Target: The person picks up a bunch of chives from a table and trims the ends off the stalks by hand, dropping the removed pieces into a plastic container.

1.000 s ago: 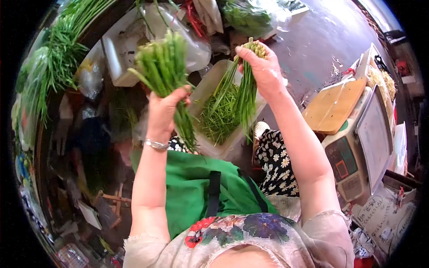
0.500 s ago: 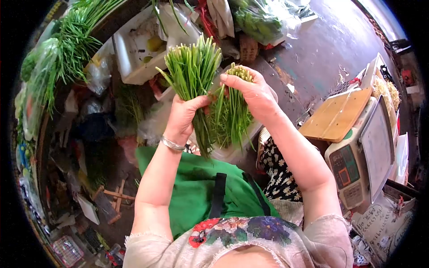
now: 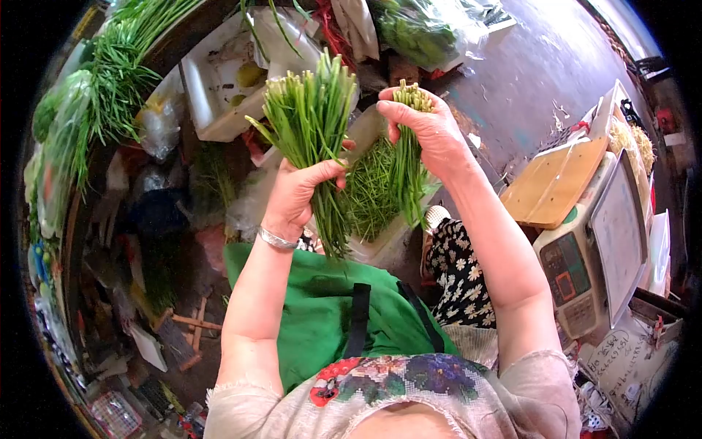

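Observation:
My left hand [image 3: 298, 192] is closed round a thick bunch of green stalks [image 3: 311, 121], cut ends up and thin leaves hanging below the fist. To its right, my right hand [image 3: 428, 132] grips a smaller bunch of the same stalks [image 3: 407, 172] near the cut ends, and its leafy part hangs down. The two bunches are apart. Between and below them sits a pale tub [image 3: 387, 251] with loose green stems [image 3: 371, 192] in it. A green apron [image 3: 314, 307] covers my lap.
On the right stand a weighing scale [image 3: 567, 267] and a wooden board [image 3: 553, 183]. A white foam box [image 3: 212, 91] lies ahead to the left. Bagged greens [image 3: 417, 33] are at the top, and more long greens [image 3: 110, 95] lie at far left.
My right hand has moved right and slightly up with the smaller bunch, away from the left one. More of the stems in the tub show. My left hand has shifted slightly left.

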`<state>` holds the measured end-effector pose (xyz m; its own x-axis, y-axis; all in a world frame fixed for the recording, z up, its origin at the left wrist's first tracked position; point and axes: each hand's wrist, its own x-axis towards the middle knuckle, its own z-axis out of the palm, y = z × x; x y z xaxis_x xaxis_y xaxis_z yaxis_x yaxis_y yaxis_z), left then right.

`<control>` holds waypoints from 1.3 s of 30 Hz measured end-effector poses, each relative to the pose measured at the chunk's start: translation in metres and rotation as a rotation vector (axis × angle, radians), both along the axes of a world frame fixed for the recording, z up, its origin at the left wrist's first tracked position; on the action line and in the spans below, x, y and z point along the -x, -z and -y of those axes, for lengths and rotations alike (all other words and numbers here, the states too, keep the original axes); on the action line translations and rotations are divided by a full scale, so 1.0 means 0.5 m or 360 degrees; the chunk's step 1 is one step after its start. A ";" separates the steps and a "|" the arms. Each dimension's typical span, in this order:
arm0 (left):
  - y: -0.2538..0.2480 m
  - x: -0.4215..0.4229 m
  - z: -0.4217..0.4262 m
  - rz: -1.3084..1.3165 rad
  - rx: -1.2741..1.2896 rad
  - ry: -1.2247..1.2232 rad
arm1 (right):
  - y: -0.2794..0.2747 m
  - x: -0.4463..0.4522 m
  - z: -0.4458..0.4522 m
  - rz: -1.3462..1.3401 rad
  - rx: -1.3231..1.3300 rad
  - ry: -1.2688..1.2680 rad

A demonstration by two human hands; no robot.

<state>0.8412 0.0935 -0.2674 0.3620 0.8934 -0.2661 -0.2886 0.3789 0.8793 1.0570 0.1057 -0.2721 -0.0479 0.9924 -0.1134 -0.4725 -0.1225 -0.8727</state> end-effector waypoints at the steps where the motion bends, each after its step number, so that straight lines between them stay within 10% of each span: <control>1: 0.004 -0.001 0.003 -0.0037 0.0022 0.0014 | 0.000 0.004 0.000 -0.0002 0.0002 0.0003; 21: 0.012 0.056 -0.029 -0.0290 -0.0061 -0.0294 | 0.024 -0.107 -0.038 -0.0349 0.0110 0.0742; 39: 0.002 -0.015 0.016 -0.0056 0.0107 0.0165 | 0.009 0.006 -0.007 -0.0126 0.0082 0.0037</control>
<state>0.8485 0.0858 -0.2684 0.4408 0.8315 -0.3381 -0.2146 0.4633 0.8598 1.0542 0.1091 -0.2764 -0.0357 0.9863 -0.1610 -0.5428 -0.1544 -0.8255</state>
